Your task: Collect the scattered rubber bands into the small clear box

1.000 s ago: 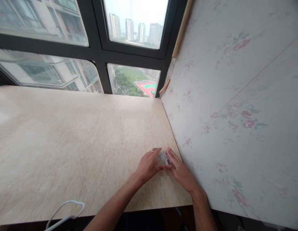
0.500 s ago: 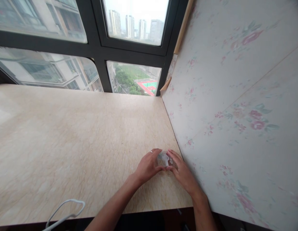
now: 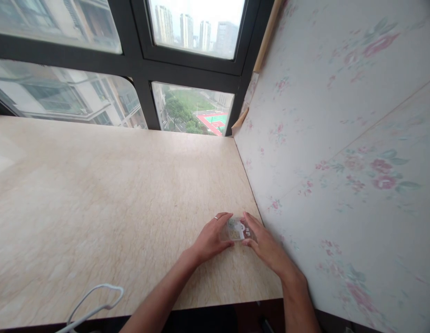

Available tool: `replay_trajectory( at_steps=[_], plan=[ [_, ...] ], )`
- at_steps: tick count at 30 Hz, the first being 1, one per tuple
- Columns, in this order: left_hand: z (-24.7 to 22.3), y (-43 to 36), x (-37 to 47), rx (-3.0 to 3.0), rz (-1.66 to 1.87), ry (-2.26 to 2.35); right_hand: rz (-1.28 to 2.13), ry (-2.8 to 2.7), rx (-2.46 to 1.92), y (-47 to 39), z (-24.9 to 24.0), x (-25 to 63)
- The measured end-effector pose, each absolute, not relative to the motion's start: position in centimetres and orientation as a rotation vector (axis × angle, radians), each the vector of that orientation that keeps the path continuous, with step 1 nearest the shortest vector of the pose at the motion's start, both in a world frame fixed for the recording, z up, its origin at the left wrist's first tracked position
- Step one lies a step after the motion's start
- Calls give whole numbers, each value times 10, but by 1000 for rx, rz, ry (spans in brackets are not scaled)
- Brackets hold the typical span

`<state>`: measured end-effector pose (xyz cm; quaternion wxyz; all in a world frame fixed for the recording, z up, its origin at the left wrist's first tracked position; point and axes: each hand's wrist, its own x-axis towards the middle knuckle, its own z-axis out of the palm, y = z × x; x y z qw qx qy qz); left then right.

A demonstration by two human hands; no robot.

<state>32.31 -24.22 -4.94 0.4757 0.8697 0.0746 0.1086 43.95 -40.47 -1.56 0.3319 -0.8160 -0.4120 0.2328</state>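
A small clear plastic box [image 3: 237,230] with a printed pattern inside sits between my two hands, low over the beige marble-look tabletop [image 3: 107,199] near its right end. My left hand [image 3: 211,238], with a ring on one finger, grips the box's left side. My right hand [image 3: 267,247] grips its right side, close to the wall. The box's underside is hidden by my fingers, so I cannot tell whether it rests on the top.
A floral-papered wall [image 3: 340,152] rises along the table's right edge. Black-framed windows [image 3: 142,69] run along the far edge, with buildings and a sports court outside. A white cable loop [image 3: 93,303] lies at the near left edge.
The box has come a little further into view between my fingers; both hands stay at the same spot. The camera has tilted slightly.
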Motion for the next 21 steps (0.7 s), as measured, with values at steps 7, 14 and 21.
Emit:
replay_trajectory(
  at_steps=[7, 14, 21],
  plan=[
    [-52, -241, 321, 2195, 250, 182, 596, -1136, -2125, -406, -13, 439],
    [-50, -242, 321, 2206, 224, 190, 531, -1104, -2142, -409, -19, 437],
    [-45, -240, 321, 2238, 186, 173, 534, -1090, -2178, -406, -24, 437]
  ],
)
